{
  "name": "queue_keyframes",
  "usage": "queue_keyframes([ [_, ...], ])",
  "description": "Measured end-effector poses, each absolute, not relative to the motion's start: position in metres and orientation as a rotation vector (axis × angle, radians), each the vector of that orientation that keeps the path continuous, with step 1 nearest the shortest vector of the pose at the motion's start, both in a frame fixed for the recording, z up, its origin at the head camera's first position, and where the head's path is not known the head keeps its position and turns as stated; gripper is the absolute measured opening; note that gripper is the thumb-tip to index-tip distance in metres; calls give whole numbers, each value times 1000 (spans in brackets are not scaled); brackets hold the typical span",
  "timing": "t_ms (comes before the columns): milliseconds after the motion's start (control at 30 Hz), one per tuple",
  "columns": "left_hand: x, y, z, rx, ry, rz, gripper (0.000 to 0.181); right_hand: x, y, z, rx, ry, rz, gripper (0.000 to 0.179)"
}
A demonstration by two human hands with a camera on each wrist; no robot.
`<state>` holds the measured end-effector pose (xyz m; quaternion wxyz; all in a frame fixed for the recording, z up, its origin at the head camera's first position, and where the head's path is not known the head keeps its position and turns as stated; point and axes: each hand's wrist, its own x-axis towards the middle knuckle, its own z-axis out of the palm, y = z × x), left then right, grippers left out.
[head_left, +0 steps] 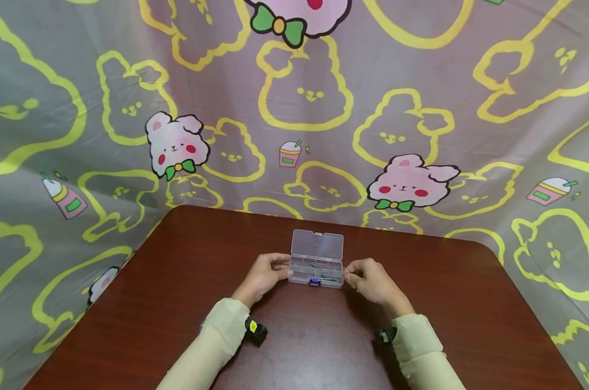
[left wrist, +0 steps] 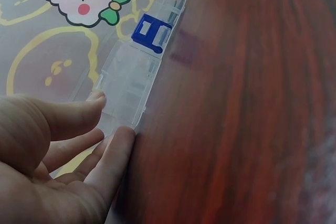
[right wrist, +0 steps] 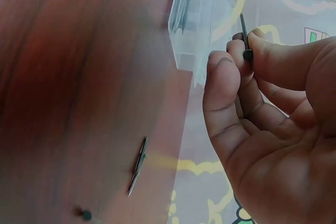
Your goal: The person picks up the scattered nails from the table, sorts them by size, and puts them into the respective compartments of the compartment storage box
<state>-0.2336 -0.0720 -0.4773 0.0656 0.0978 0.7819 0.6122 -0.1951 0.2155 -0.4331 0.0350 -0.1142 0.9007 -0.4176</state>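
A clear plastic organizer box (head_left: 301, 273) with a blue latch (left wrist: 151, 32) sits on the table, its lid (head_left: 317, 244) standing raised at the back. Several thin metal pieces (right wrist: 181, 11) lie in its right-hand part. At the box's left end, my left hand (head_left: 262, 275) holds it between thumb and fingers. Just off the right end, my right hand (head_left: 370, 279) pinches a thin dark nail (right wrist: 245, 36) between thumb and index finger, round head toward the wrist camera. Beneath that hand, slim metal nails (right wrist: 137, 166) lie on the table, with another dark round head (right wrist: 84, 213) nearby.
A dark reddish-brown wooden table (head_left: 304, 336) carries the box. Behind and at both sides hangs a grey cloth (head_left: 324, 179) printed with cartoon rabbits. Black straps with small devices (head_left: 256, 331) are on both wrists, below light sleeves.
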Motion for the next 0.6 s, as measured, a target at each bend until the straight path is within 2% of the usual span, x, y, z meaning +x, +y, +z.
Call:
queue_keyframes([
  [600, -233, -72, -477, 314, 2343, 1881, 40, -206, 200, -432, -403, 2804, -1208, 16],
])
